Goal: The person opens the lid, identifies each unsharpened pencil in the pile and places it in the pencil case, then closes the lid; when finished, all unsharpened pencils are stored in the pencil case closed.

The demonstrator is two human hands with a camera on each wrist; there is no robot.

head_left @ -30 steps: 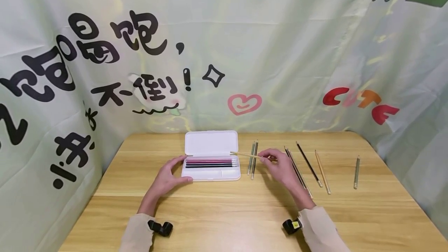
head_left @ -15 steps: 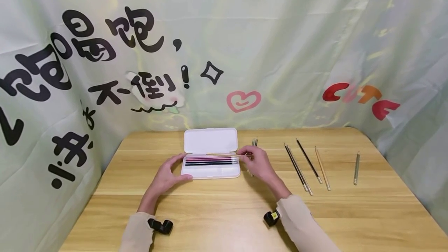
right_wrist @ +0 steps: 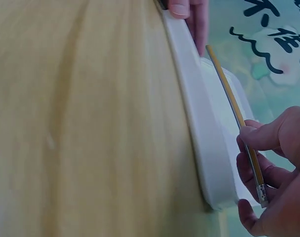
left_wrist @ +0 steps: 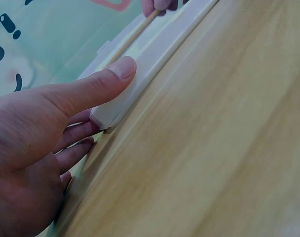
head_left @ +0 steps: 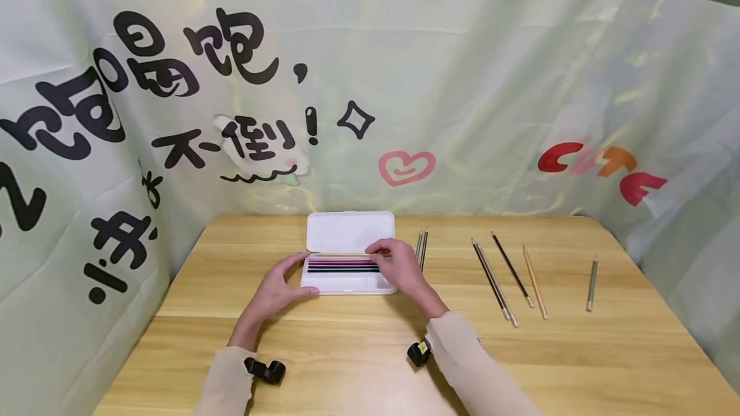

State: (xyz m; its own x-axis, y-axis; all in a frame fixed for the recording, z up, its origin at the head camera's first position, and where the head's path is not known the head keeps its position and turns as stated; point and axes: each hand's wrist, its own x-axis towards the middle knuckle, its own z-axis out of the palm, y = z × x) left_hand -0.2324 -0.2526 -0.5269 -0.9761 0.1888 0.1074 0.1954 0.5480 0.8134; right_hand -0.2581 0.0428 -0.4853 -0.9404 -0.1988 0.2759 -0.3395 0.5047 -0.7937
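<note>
A white pencil case [head_left: 335,284] lies opened on the table, its lid [head_left: 349,232] raised at the back. Several dark and magenta pencils [head_left: 341,268] lie side by side inside. My left hand [head_left: 275,287] holds the case's left end, thumb along the front rim and fingers round the back corner. Between the thumb and fingers of my right hand [head_left: 401,268] is a natural-wood pencil [right_wrist: 229,96], pinched near its eraser end. It is lowered over the rear of the case, running lengthwise; whether it touches the bottom is hidden. My right hand covers the case's right end.
Right of the case lie two pencils [head_left: 424,249], partly behind my right hand. Farther right are a dark and grey pair [head_left: 494,284], a black pencil [head_left: 512,268], a wooden pencil [head_left: 535,282] and a grey pencil [head_left: 592,284]. A printed curtain [head_left: 462,95] hangs behind the table.
My right hand has moved left with the wooden pencil, from beside the two nearby pencils to over the case, and lowered it. My left hand has stayed on the case.
</note>
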